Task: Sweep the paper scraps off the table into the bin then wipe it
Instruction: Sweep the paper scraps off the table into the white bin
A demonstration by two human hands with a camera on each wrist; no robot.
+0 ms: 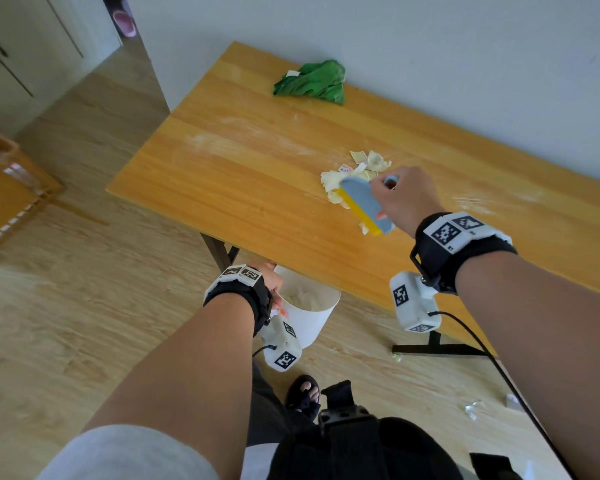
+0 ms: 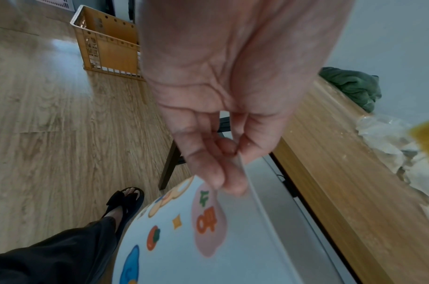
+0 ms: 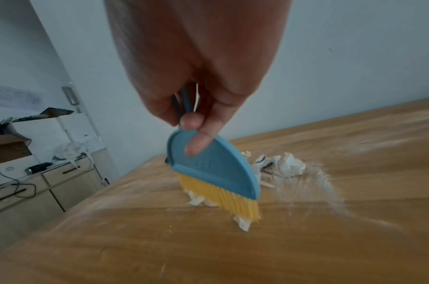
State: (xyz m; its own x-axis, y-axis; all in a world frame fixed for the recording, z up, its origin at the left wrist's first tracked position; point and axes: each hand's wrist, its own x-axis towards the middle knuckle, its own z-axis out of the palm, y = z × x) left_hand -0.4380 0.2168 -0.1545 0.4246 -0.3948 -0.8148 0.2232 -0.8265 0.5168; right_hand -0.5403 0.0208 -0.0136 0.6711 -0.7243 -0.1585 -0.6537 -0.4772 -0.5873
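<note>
My right hand [image 1: 400, 197] [image 3: 196, 119] grips a small blue brush [image 1: 366, 202] [image 3: 215, 169] with yellow bristles [image 3: 220, 198], set down on the wooden table [image 1: 257, 188] against a pile of paper scraps [image 1: 355, 168] [image 3: 281, 165]. My left hand [image 1: 271, 280] [image 2: 223, 163] pinches the rim of a white bin [image 1: 309, 313] [image 2: 208, 240] with cartoon stickers, held just below the table's near edge. Paper lies inside the bin. A crumpled green cloth [image 1: 312, 83] [image 2: 354, 86] sits at the table's far side by the wall.
White dust streaks [image 1: 222, 140] mark the tabletop. A few scraps [image 1: 471, 408] lie on the wood floor near the table's black leg [image 1: 433, 344]. An orange crate [image 1: 11, 188] [image 2: 106, 42] stands on the floor to the left. My sandalled foot [image 1: 303, 393] is below the bin.
</note>
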